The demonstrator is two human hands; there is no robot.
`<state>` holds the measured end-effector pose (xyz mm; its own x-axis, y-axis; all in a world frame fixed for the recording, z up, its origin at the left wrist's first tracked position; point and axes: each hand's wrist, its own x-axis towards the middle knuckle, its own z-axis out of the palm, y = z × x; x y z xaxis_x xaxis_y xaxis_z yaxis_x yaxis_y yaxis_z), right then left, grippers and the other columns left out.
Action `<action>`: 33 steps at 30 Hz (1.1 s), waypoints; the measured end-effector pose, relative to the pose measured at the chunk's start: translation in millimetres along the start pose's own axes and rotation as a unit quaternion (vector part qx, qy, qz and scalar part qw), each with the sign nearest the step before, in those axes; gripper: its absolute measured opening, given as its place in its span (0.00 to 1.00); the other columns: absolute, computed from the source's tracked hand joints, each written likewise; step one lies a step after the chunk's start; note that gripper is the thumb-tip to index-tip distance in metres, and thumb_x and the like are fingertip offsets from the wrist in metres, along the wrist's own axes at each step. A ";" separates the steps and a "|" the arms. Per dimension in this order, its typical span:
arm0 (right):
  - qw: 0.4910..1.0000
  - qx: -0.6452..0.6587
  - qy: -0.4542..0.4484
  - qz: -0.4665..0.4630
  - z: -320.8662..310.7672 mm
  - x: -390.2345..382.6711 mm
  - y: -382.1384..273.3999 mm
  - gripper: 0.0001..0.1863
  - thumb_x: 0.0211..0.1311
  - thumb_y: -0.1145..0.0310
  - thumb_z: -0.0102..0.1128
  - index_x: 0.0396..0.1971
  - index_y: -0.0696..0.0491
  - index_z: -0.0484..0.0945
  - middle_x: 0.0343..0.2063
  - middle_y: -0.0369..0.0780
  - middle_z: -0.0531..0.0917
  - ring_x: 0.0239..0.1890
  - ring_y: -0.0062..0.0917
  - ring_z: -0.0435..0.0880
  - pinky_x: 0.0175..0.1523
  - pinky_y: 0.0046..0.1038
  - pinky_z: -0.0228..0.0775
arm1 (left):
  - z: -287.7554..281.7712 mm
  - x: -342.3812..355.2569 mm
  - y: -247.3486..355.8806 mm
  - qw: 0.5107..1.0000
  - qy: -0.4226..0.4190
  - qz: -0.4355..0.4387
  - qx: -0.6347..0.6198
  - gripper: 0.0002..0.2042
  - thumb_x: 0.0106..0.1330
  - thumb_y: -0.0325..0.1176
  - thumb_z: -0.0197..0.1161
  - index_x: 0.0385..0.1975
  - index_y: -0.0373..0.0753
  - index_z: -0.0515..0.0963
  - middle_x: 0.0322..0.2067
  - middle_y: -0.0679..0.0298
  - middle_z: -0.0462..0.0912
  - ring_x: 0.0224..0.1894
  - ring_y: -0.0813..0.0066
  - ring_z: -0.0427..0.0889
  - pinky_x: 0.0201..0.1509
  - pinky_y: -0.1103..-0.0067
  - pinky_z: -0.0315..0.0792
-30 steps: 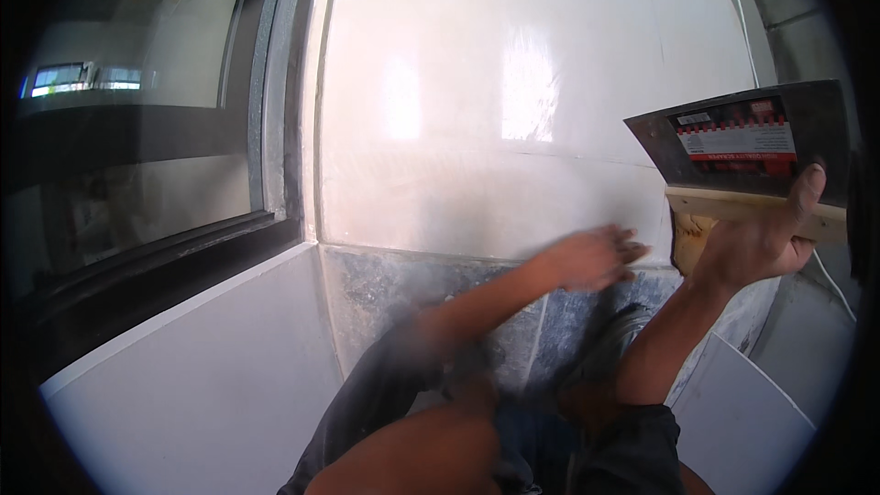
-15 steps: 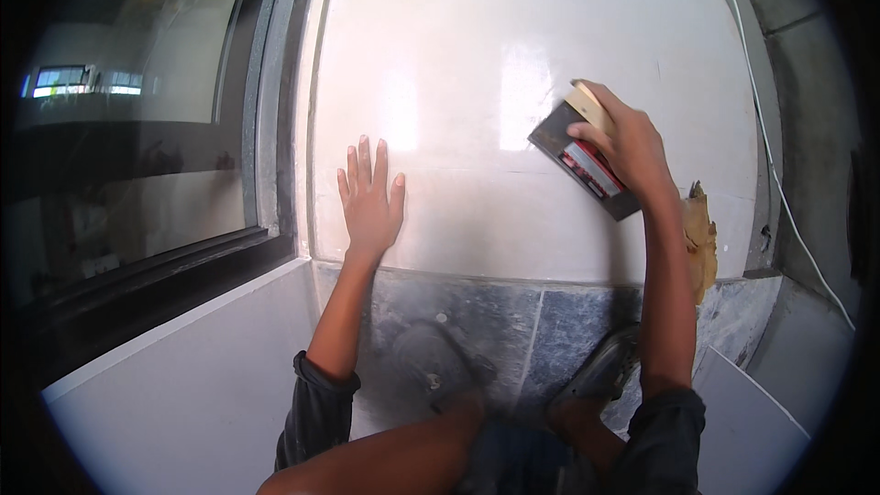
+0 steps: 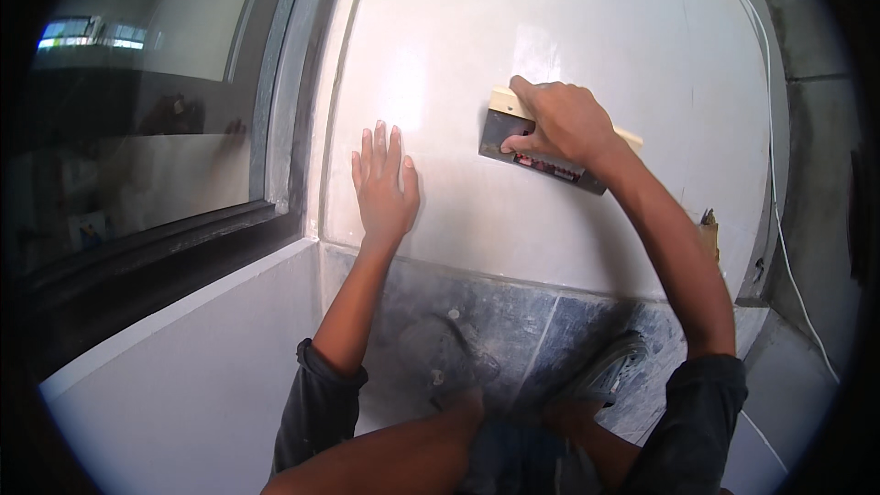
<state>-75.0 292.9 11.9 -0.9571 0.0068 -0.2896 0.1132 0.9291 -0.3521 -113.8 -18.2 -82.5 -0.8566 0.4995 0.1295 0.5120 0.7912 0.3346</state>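
Observation:
My right hand (image 3: pixel 561 124) grips a wide scraper (image 3: pixel 500 133) by its pale wooden back. The thumb presses on the dark flat blade, which carries a red and white label partly hidden by the hand. Its blade edge faces toward me and slants down to the right, at or just over the glossy white panel (image 3: pixel 458 206); I cannot tell whether it touches. My left hand (image 3: pixel 385 191) rests flat on the same panel, left of the scraper, fingers stretched out and holding nothing.
A dark-framed glass pane (image 3: pixel 137 128) stands along the left. Dusty grey-blue tile (image 3: pixel 500 298) lies under my shoes (image 3: pixel 614 371). At the right, a torn brown piece (image 3: pixel 709 231) sits by my forearm, and a white cable (image 3: pixel 773 174) runs past a grey strip.
My right hand has moved left with the scraper, whose blade has turned to a flatter slant. The left hand stays flat on the panel. The whole view has shifted slightly.

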 end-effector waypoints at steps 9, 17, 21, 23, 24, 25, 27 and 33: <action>0.999 0.004 -0.034 -0.013 6.7 19.5 0.6 0.37 0.49 0.42 0.81 0.50 0.53 0.77 0.36 0.50 0.89 0.41 0.50 0.90 0.48 0.49 0.83 | 0.2 1.8 -4.7 1.000 0.010 0.000 -0.023 0.26 0.80 0.34 0.51 0.76 0.39 0.70 0.78 0.52 0.66 0.83 0.48 0.57 0.84 0.50 0.46; 0.999 -0.011 0.003 -0.053 -2.2 30.0 -9.3 0.39 0.49 0.36 0.81 0.46 0.53 0.75 0.32 0.50 0.88 0.40 0.51 0.89 0.46 0.49 0.80 | 0.3 0.6 -6.0 1.000 0.011 -0.007 -0.027 0.25 0.81 0.34 0.50 0.75 0.38 0.71 0.78 0.51 0.67 0.83 0.48 0.57 0.84 0.50 0.46; 0.999 0.035 0.004 0.001 2.5 29.9 -5.4 0.41 0.48 0.34 0.81 0.48 0.52 0.75 0.32 0.51 0.88 0.40 0.52 0.89 0.48 0.50 0.81 | 1.1 2.1 -3.6 0.999 0.014 0.006 -0.034 0.25 0.81 0.33 0.49 0.76 0.38 0.70 0.78 0.51 0.67 0.83 0.48 0.57 0.84 0.50 0.46; 0.998 0.028 -0.050 -0.005 7.3 25.4 -19.0 0.43 0.47 0.33 0.80 0.51 0.52 0.77 0.33 0.52 0.88 0.41 0.51 0.89 0.49 0.49 0.81 | -0.7 1.4 -3.1 0.999 0.011 -0.002 -0.033 0.25 0.81 0.33 0.49 0.76 0.37 0.70 0.78 0.51 0.67 0.83 0.48 0.57 0.84 0.49 0.46; 0.999 0.022 -0.024 -0.014 5.9 29.2 -13.7 0.43 0.47 0.33 0.80 0.51 0.52 0.77 0.33 0.52 0.88 0.42 0.51 0.89 0.49 0.49 0.81 | -2.1 3.2 -4.4 0.999 0.010 -0.004 -0.032 0.25 0.81 0.33 0.49 0.76 0.37 0.70 0.77 0.50 0.67 0.83 0.48 0.57 0.84 0.49 0.46; 1.000 0.016 0.002 -0.023 4.7 36.1 -3.7 0.43 0.47 0.33 0.80 0.52 0.52 0.77 0.33 0.52 0.88 0.42 0.51 0.89 0.49 0.49 0.81 | -1.6 6.2 -4.1 0.999 0.013 0.001 -0.035 0.25 0.81 0.33 0.49 0.76 0.36 0.70 0.77 0.50 0.67 0.83 0.48 0.57 0.84 0.49 0.46; 0.998 0.052 -0.014 0.023 -11.3 37.6 -8.5 0.40 0.47 0.42 0.83 0.52 0.54 0.77 0.31 0.49 0.88 0.41 0.50 0.90 0.47 0.48 0.82 | 1.2 -1.1 -4.4 0.999 0.008 -0.001 -0.040 0.25 0.81 0.32 0.49 0.75 0.35 0.70 0.77 0.50 0.67 0.83 0.47 0.57 0.84 0.50 0.45; 0.999 0.012 0.002 -0.041 -0.1 48.7 -10.4 0.41 0.49 0.35 0.80 0.50 0.52 0.76 0.33 0.51 0.88 0.40 0.51 0.89 0.45 0.50 0.82 | -0.4 -1.1 -7.2 0.999 0.010 -0.015 -0.044 0.25 0.81 0.33 0.47 0.75 0.32 0.69 0.77 0.49 0.68 0.83 0.47 0.57 0.85 0.50 0.45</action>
<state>-122.8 283.5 1.6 -0.9647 -0.0674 -0.2545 0.0402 0.9177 -0.3952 -116.6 -24.6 -84.7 -0.8734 0.4674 0.1366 0.4785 0.7716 0.4192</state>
